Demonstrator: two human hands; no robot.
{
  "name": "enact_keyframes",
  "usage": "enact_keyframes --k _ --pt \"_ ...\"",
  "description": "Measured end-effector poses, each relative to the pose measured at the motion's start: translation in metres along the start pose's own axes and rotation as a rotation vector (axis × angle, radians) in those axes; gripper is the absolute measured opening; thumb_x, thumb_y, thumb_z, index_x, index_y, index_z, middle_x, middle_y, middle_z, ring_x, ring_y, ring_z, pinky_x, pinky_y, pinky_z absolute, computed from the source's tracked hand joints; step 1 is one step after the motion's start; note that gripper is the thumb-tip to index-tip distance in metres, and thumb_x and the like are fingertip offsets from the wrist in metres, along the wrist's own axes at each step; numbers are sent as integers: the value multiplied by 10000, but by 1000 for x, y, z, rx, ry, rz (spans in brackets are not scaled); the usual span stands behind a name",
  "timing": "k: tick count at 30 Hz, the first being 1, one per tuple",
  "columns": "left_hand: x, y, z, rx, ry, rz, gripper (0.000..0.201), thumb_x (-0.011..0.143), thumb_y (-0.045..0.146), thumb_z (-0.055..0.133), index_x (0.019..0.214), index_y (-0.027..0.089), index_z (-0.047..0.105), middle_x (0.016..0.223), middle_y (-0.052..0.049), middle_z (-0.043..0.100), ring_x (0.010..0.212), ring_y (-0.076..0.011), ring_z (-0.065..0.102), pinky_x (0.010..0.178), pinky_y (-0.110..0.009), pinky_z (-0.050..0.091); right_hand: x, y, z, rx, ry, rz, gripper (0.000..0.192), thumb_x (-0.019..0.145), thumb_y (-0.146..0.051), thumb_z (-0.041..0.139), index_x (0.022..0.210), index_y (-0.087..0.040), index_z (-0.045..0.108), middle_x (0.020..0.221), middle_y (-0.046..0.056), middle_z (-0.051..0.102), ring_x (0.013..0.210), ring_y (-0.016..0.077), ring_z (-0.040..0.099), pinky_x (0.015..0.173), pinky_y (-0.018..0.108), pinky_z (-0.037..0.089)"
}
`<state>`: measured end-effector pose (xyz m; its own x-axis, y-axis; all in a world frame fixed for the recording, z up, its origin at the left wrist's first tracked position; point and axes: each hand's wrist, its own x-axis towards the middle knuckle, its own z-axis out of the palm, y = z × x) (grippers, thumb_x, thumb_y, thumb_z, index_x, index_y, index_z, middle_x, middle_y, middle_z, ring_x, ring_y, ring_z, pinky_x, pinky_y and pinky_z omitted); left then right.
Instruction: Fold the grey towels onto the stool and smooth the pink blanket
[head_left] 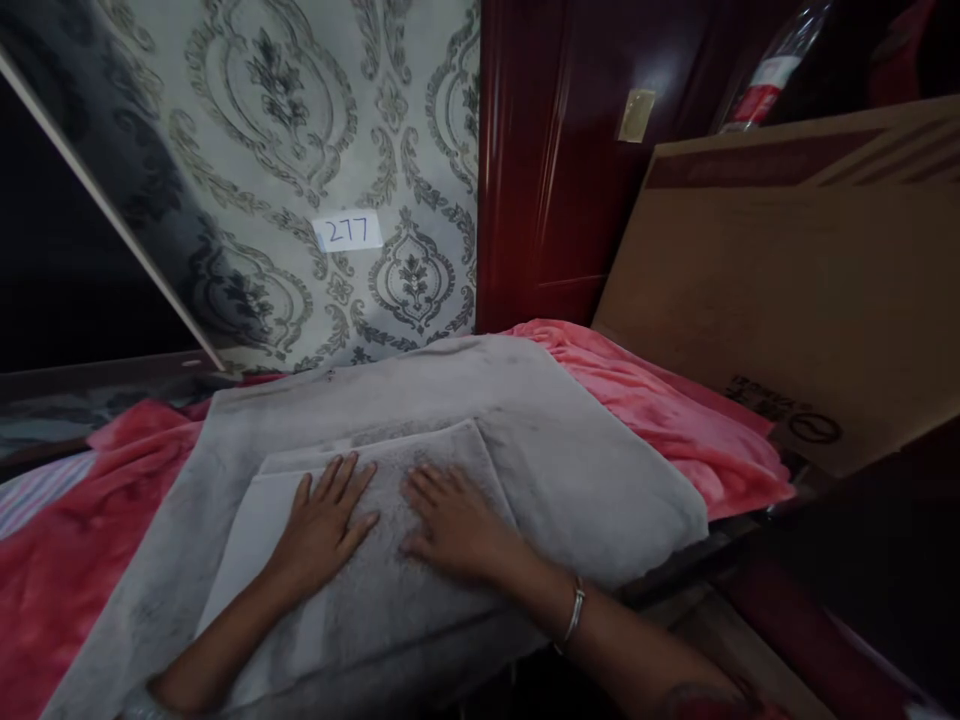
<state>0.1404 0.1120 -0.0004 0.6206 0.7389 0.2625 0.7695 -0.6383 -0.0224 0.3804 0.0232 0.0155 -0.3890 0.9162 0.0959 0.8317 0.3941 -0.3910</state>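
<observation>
A folded grey towel (375, 600) lies on a larger grey blanket (585, 460), which is spread over a pink blanket (660, 400). My left hand (324, 520) rests flat on the folded towel, fingers spread and pointing away from me. My right hand (450, 520) lies flat beside it on the same towel, palm down, with a silver bracelet (574, 610) on the wrist. Neither hand grips anything.
A large cardboard box (787, 280) leans at the right, with a plastic bottle (772, 70) behind it. Dark red wooden panelling (555, 160) and patterned wallpaper with a paper label reading 277 (346, 231) stand behind. A striped cloth (37, 490) shows at far left.
</observation>
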Motion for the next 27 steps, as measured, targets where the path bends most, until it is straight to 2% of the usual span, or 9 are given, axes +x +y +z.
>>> enact_keyframes --k 3,7,13,18,23,27 --pt "-7 0 8 -2 -28 -12 638 970 532 403 1561 299 344 1648 -113 261 1510 -369 252 1163 -661 250 -1 32 -10 -4 17 116 730 1013 -552 396 1585 -115 274 1654 106 156 1542 242 84 1254 505 74" --pt "-8 0 0 -7 -66 -16 653 986 516 398 1587 298 265 1651 -116 243 1518 -343 242 1183 -647 227 -5 55 -13 45 45 175 773 1003 -543 386 1596 -76 218 1660 118 92 1544 262 37 1249 524 53" --pt "-11 6 -7 -36 -82 -38 735 980 494 438 1612 264 142 1644 -126 261 1523 -324 231 1210 -611 193 -7 60 0 84 47 161 766 977 -486 421 1604 -93 223 1660 100 68 1541 291 42 1241 558 114" --pt "-11 15 -12 -106 -142 -107 720 982 515 424 1607 248 183 1649 -134 246 1535 -320 192 1220 -604 148 -9 67 13 51 101 143 730 964 -425 429 1593 -93 263 1661 119 105 1541 311 54 1220 596 157" --pt "-11 18 -11 -139 -152 -132 740 975 578 398 1594 205 237 1652 -145 238 1543 -303 170 1230 -587 114 -9 72 25 1 211 158 734 966 -464 412 1572 -66 299 1661 156 128 1542 313 25 1211 584 164" --pt "-10 14 -3 -152 -127 -152 722 988 573 363 1592 198 240 1655 -135 234 1543 -275 179 1240 -565 101 -6 70 23 -49 179 232 765 965 -479 410 1575 -37 275 1666 155 105 1544 285 5 1226 513 162"
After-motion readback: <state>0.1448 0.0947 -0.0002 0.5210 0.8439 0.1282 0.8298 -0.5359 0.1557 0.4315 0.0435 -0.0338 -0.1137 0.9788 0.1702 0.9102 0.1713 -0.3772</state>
